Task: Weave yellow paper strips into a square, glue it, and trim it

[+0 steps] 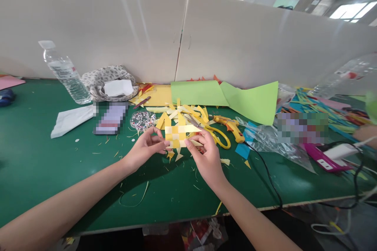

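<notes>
Between my two hands is a small woven paper piece [176, 136], checkered in yellow and cream, with pointed strip ends sticking out at the top and right. My left hand [149, 144] pinches its left edge between thumb and fingers. On the other side, my right hand [205, 152] grips the right edge, thumb in front. Just behind the piece lies a heap of yellow and cream paper strips [188, 110]. Yellow-handled scissors [224, 142] rest beside my right hand, partly covered by strips. A yellow glue gun [231, 125] lies farther right.
A clear dish of small beads [143, 120], a phone [110, 119], a tissue [72, 119] and a water bottle [66, 72] stand to the left. Green sheets [200, 93] lie at the back. Right are plastic bags, a magenta power strip [324, 159] and a black cord [269, 176].
</notes>
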`<state>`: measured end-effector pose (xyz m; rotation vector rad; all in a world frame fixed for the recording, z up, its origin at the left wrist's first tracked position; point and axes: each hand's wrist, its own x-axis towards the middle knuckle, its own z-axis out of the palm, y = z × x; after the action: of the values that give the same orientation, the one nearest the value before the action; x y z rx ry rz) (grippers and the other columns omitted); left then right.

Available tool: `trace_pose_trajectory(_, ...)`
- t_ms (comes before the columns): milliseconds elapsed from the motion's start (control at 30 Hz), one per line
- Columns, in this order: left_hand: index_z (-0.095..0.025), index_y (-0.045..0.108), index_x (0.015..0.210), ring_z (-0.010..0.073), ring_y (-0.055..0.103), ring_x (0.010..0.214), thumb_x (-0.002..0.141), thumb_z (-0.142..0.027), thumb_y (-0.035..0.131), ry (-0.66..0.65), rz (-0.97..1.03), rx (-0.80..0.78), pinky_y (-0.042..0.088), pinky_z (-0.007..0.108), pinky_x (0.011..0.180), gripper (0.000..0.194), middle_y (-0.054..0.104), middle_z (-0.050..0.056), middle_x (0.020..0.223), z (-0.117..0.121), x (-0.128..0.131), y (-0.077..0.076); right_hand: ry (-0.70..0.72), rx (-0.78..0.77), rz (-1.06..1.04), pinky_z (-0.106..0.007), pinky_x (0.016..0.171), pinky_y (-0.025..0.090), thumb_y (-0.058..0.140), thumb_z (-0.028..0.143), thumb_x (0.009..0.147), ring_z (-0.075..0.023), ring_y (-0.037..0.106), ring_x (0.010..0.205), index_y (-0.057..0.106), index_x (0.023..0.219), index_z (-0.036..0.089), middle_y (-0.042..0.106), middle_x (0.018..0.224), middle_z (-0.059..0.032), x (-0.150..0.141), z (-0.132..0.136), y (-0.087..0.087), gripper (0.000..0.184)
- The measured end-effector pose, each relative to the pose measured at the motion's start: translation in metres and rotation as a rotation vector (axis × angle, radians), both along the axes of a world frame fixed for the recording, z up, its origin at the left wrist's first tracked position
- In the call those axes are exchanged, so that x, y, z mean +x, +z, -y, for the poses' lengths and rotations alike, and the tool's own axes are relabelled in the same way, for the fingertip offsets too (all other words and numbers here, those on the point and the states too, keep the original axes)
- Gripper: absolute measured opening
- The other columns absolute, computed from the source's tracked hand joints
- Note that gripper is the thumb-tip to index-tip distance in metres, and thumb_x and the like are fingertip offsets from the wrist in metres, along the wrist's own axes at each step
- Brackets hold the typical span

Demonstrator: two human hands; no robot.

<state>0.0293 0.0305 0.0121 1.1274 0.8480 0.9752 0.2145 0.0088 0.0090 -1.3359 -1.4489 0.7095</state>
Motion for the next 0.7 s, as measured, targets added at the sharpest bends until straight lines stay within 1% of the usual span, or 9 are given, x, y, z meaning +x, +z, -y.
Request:
trace_pose_trajectory(100,-0.02,0.041,0.081,0.014,0.067,0.073,0.074,-0.028,0.067,-0.005,0.012,-0.01,0.05,0.023,0.065,0.028,0.064,-0.002,0.073,0.002,0.0,0.002,0.015,-0.008,-0.03,-0.031,0.063,0.049,0.058,0.038,0.079,-0.019,0.061,0.078,0.044,0.107,0.022,0.064,0.083,-0.0027,0.0,0.001,-0.001,0.035)
trace_pose_trajectory(200,-0.02,0.041,0.081,0.0146,0.066,0.072,0.068,-0.024,0.073,0.012,-0.011,0.007,0.048,0.022,0.06,0.034,0.064,-0.003,0.07,0.004,0.001,0.002,0.029,-0.018,-0.036,-0.031,0.064,0.05,0.059,0.038,0.079,-0.019,0.061,0.078,0.046,0.108,0.021,0.065,0.082,-0.0026,0.0,0.004,0.001,0.037)
trace_pose_trajectory(267,-0.02,0.043,0.081,0.0138,0.066,0.07,0.066,-0.022,0.074,0.004,-0.033,0.032,0.048,0.022,0.061,0.034,0.064,-0.003,0.068,0.005,0.002,0.001,0.014,-0.026,-0.059,-0.031,0.066,0.05,0.059,0.04,0.078,-0.0196,0.062,0.08,0.047,0.109,0.021,0.065,0.084,-0.0035,0.002,0.005,0.004,0.039)
trace_pose_trajectory(333,-0.019,0.047,0.079,0.0121,0.065,0.068,0.067,-0.022,0.073,-0.04,-0.073,0.07,0.048,0.022,0.063,0.029,0.064,-0.002,0.068,0.006,0.002,0.001,-0.026,-0.043,-0.106,-0.032,0.067,0.05,0.057,0.044,0.078,-0.0205,0.062,0.082,0.05,0.109,0.021,0.065,0.089,-0.0055,0.005,0.006,0.008,0.039)
trace_pose_trajectory(400,-0.017,0.052,0.076,0.0111,0.063,0.066,0.068,-0.022,0.072,-0.143,-0.131,0.095,0.048,0.022,0.063,0.023,0.064,-0.001,0.07,0.007,0.002,0.004,-0.086,-0.049,-0.159,-0.032,0.065,0.05,0.052,0.05,0.08,-0.0202,0.061,0.079,0.053,0.106,0.021,0.065,0.089,-0.0063,0.01,0.005,0.012,0.039)
trace_pose_trajectory(500,-0.017,0.06,0.078,0.0124,0.064,0.069,0.07,-0.022,0.069,-0.396,-0.233,0.122,0.049,0.024,0.065,0.013,0.066,0.001,0.073,0.01,-0.001,0.016,-0.144,-0.048,-0.214,-0.029,0.058,0.048,0.042,0.054,0.083,-0.0175,0.058,0.069,0.054,0.1,0.019,0.063,0.078,-0.0043,0.018,0.003,0.017,0.041)
trace_pose_trajectory(600,-0.02,0.065,0.08,0.016,0.066,0.075,0.07,-0.02,0.068,-0.644,-0.358,0.153,0.051,0.028,0.069,0.011,0.068,0.002,0.076,0.007,-0.009,0.037,-0.173,-0.046,-0.267,-0.028,0.056,0.047,0.038,0.056,0.084,-0.0163,0.055,0.066,0.053,0.101,0.019,0.062,0.073,-0.0029,0.025,0.0,0.021,0.043)
trace_pose_trajectory(700,-0.024,0.068,0.082,0.0184,0.066,0.079,0.069,-0.017,0.068,-0.802,-0.449,0.219,0.052,0.03,0.071,0.014,0.07,0.002,0.08,-0.009,-0.017,0.061,-0.197,-0.053,-0.327,-0.028,0.056,0.046,0.038,0.057,0.083,-0.0165,0.054,0.066,0.052,0.101,0.019,0.062,0.072,-0.0029,0.03,-0.003,0.023,0.045)
